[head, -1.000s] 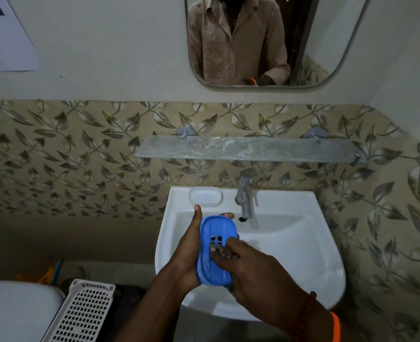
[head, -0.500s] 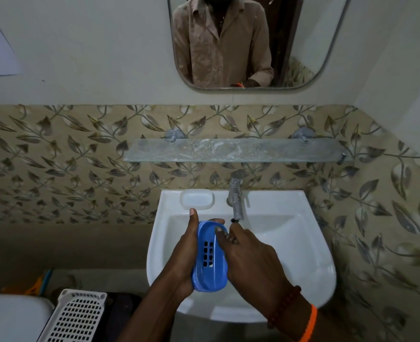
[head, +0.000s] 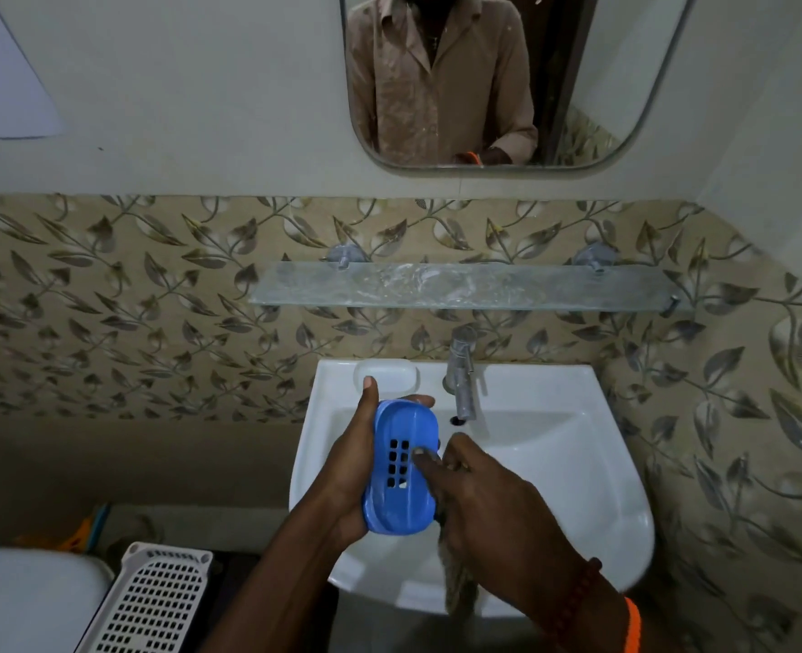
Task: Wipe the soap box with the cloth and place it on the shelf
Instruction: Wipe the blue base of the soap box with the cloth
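A blue plastic soap box (head: 401,468) with drain slots stands on end over the white sink (head: 554,464). My left hand (head: 349,468) grips it from the left side. My right hand (head: 488,501) presses its fingers on the slotted face and holds a dull brownish cloth (head: 458,586), which hangs down under the palm. The frosted glass shelf (head: 465,285) is fixed to the leaf-patterned wall above the sink and has nothing on it.
A steel tap (head: 460,369) stands at the sink's back, with a moulded soap recess (head: 387,374) left of it. A mirror (head: 498,77) hangs above the shelf. A white perforated basket (head: 149,600) and a toilet lid (head: 27,600) lie at the lower left.
My right hand's fingers have slid up and back down the soap box's slotted face. The cloth now shows hanging below my right palm. The view has shifted slightly.
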